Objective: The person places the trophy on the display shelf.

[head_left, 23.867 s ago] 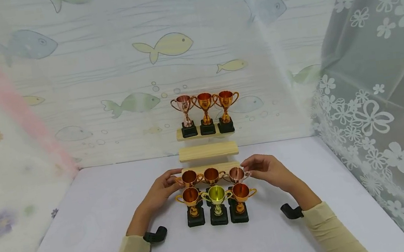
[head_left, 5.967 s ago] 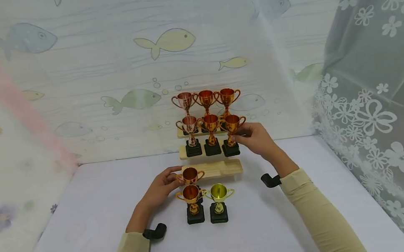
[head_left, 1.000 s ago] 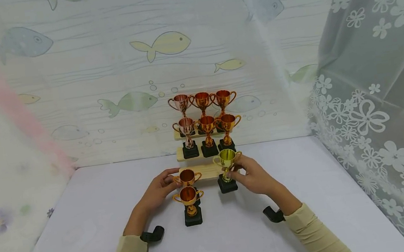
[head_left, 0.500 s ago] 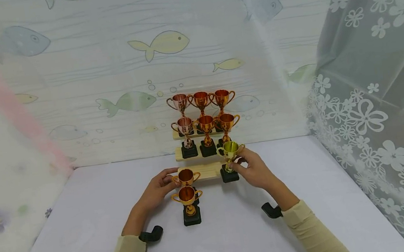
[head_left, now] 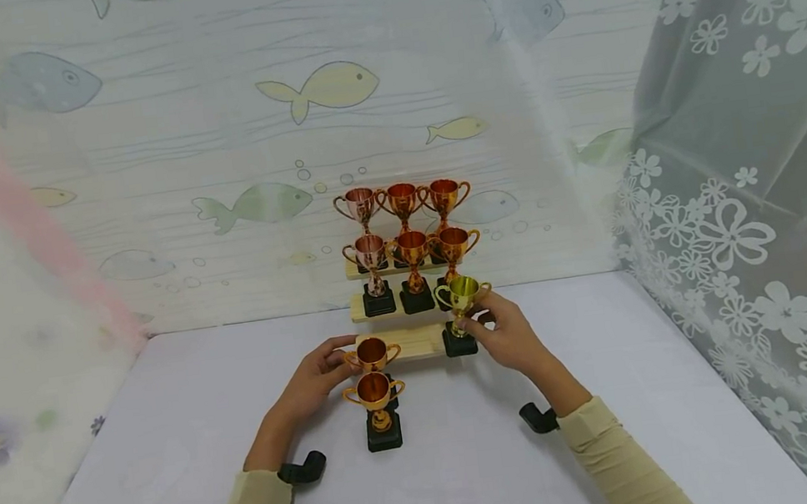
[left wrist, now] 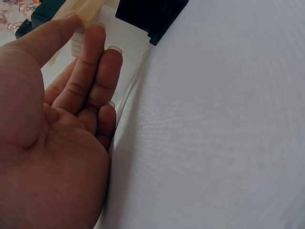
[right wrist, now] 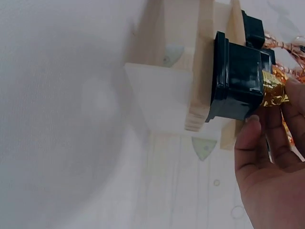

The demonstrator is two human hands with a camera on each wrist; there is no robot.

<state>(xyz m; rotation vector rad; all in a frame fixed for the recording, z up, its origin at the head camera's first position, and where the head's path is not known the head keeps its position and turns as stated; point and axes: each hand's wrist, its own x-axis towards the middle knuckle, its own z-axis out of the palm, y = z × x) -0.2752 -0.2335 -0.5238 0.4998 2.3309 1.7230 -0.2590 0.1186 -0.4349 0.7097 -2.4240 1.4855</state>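
Note:
A small gold trophy cup [head_left: 461, 299] stands upright at the right end of the lowest wooden step, and my right hand [head_left: 512, 333] pinches its stem. In the right wrist view its black base [right wrist: 238, 78] meets the board. My left hand [head_left: 312, 388] holds the left end of the stepped display shelf [head_left: 414, 341], thumb at the front corner and index finger at the back. Two orange-gold trophies stand on the table in front of that end: one nearer me [head_left: 380, 410], the other just behind it [head_left: 373, 354], its base mostly hidden.
Three trophies [head_left: 402, 197] line the top step, rose-coloured at left and coppery orange beside it. Three more [head_left: 412, 249] fill the middle step, close behind the gold cup. A white cloth covers the table [head_left: 477, 478]; a fish-print curtain [head_left: 338, 88] hangs behind.
Over the earlier frames, trophies from the table came to fill the middle step. In the last second my right hand carried the gold trophy back and right onto the lowest step; my left hand stayed put.

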